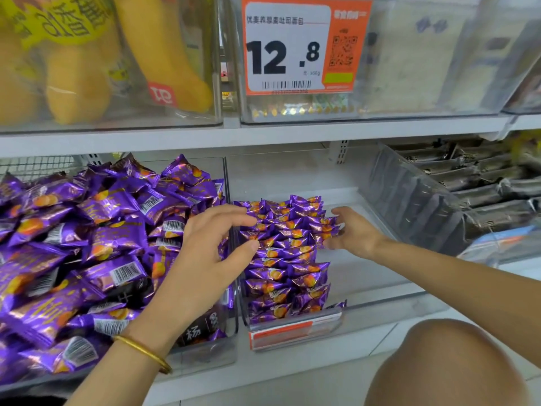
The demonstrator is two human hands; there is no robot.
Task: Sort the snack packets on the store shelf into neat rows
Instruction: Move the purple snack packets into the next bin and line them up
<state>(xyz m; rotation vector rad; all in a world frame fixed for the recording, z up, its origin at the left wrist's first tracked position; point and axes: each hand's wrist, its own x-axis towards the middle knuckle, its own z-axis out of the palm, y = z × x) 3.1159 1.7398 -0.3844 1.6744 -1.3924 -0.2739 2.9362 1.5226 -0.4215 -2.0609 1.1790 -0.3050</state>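
Purple foil packets [287, 253], light and slippery, are pressed between the loosely spread left hand [210, 247] and the right hand [351, 232], whose fingertips are hidden; best squeezed at the crimped ends.

A retail shop is shown. At 12 o'clock an orange price tag [301, 45] printed "12.8", with barcode and QR code, is fixed to a clear bin [409, 106] on a white shelf board [175, 136]. Purple snack packets [87, 244] are heaped in bulk at 9 o'clock, and dark wrapped bars [483, 186] are stocked at 3 o'clock.
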